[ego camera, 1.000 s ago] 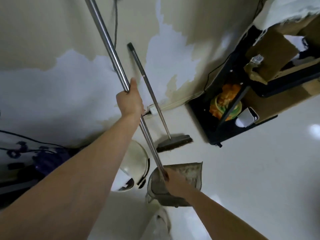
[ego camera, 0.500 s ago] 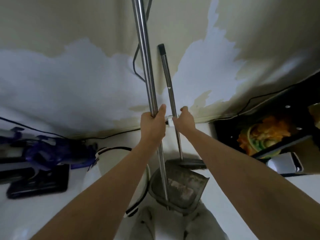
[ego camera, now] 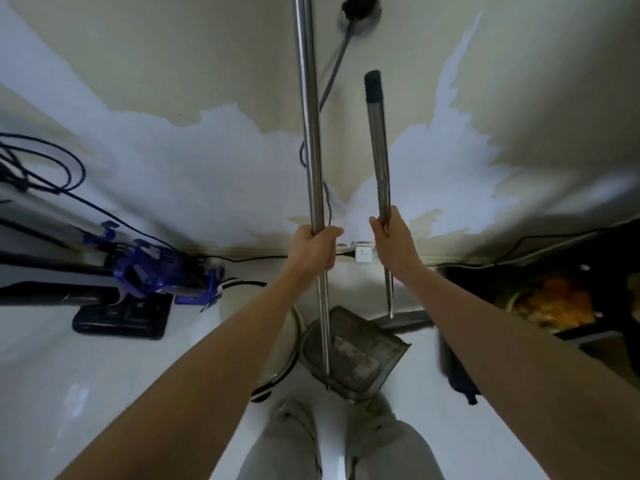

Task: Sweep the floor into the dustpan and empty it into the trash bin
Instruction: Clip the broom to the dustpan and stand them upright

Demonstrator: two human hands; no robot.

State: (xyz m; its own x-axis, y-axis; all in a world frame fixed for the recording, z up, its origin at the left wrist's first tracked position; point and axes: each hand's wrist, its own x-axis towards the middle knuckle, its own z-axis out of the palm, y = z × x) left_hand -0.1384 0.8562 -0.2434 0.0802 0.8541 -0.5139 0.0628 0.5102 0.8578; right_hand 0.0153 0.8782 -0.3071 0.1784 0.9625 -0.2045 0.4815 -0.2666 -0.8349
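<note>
My left hand (ego camera: 313, 249) grips the long steel handle (ego camera: 309, 116) of the grey dustpan (ego camera: 353, 355), which stands on the white floor just in front of my feet with dusty debris in its scoop. My right hand (ego camera: 394, 242) grips the thinner metal handle of the broom (ego camera: 378, 150), whose dark head (ego camera: 403, 320) rests on the floor behind the dustpan, near the wall. The white round trash bin (ego camera: 287, 344) stands to the left of the dustpan, mostly hidden behind my left forearm.
A purple vacuum cleaner (ego camera: 152, 275) on a black base sits at the left by the wall. A white power plug (ego camera: 362, 252) and cables run along the skirting. A black shelf (ego camera: 540, 299) with orange items stands at the right. A dark object (ego camera: 457, 372) lies on the floor.
My right hand left the dustpan's lower handle, rose and took hold of the broom handle. The dustpan handle has swung upright, and my view has shifted left to face the wall.
</note>
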